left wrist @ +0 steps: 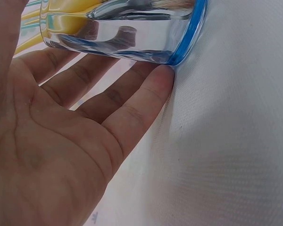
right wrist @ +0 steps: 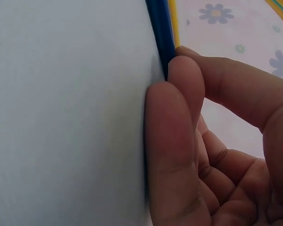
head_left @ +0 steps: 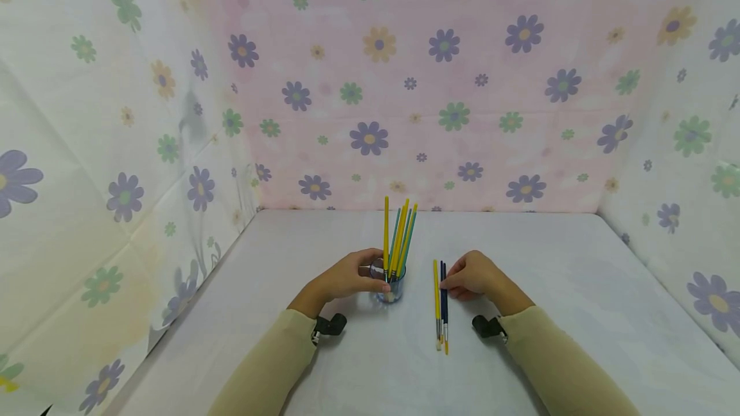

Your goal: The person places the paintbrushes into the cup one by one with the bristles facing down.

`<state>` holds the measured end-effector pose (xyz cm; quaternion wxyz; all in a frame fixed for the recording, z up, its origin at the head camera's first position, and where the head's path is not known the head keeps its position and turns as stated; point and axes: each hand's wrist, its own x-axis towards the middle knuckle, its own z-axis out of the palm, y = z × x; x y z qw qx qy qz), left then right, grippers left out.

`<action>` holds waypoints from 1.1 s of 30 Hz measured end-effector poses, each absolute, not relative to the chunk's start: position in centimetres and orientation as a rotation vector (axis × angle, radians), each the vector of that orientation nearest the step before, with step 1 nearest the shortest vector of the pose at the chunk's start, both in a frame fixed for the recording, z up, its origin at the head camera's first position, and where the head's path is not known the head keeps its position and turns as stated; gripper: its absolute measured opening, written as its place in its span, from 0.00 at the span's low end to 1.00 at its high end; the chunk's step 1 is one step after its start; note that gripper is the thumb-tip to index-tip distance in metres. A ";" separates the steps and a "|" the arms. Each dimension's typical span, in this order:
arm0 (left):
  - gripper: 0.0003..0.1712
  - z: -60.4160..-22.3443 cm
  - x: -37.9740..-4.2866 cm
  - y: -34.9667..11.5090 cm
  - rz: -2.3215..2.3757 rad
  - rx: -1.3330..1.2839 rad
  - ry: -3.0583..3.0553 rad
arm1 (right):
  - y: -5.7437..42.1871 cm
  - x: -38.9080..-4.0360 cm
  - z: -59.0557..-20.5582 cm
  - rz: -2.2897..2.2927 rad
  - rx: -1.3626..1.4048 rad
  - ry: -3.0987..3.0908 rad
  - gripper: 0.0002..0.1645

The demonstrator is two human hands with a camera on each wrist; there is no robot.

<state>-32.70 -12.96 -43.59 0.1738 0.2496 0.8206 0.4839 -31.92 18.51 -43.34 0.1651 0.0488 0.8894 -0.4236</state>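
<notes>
A clear glass (head_left: 391, 293) with a blue base (left wrist: 191, 33) stands on the table, holding several paintbrushes with yellow (head_left: 386, 230) and teal handles, bristles down. My left hand (head_left: 349, 275) holds this glass from the left, thumb in front and fingers round the far side. To its right, a yellow paintbrush (head_left: 436, 294) and two dark blue paintbrushes (head_left: 444, 307) lie side by side, bristles towards me. At their right edge my right hand (head_left: 474, 276) pinches a dark blue handle (right wrist: 160, 28) between thumb and fingers.
A white cloth covers the table (head_left: 566, 262). Flower-print sheets hang at the back (head_left: 335, 31) and along both sides. Each wrist carries a small black camera, such as the right camera (head_left: 487, 326), close over the tabletop.
</notes>
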 end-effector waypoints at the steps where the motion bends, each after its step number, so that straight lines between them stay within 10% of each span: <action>1: 0.39 -43.6 -32.7 -13.0 1.371 0.709 2.327 | 18.6 -31.9 -43.3 -1.203 0.137 2.532 0.17; 33: 0.41 -43.5 -32.7 -12.9 1.362 0.678 2.344 | 19.7 -32.3 -43.2 -1.128 0.147 2.560 0.17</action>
